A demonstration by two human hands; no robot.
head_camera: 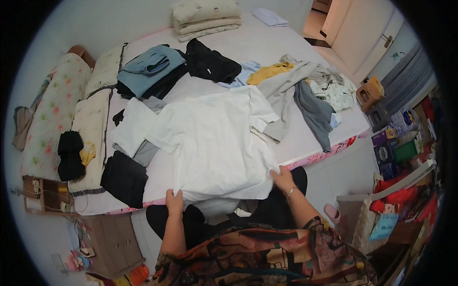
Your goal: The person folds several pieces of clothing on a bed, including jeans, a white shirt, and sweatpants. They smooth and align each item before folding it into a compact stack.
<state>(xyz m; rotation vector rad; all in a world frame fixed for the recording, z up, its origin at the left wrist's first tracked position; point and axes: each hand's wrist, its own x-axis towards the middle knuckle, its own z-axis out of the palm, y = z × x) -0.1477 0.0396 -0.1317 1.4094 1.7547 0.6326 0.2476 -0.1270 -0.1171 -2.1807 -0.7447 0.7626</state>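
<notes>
A white T-shirt lies spread over the near side of the bed, its hem towards me. My left hand pinches the left end of the hem at the bed's edge. At the hem's right end, my right hand, with a bracelet on the wrist, grips the fabric. Folded black clothing lies left of the shirt, beside folded grey and white garments. Beyond it are a pile with folded blue jeans on top and a black garment.
Loose clothes are heaped at the right: a yellow garment, a dark grey one and a patterned white one. A folded quilt sits at the far edge. Pillows and black clothing lie left. A chair stands at the lower right.
</notes>
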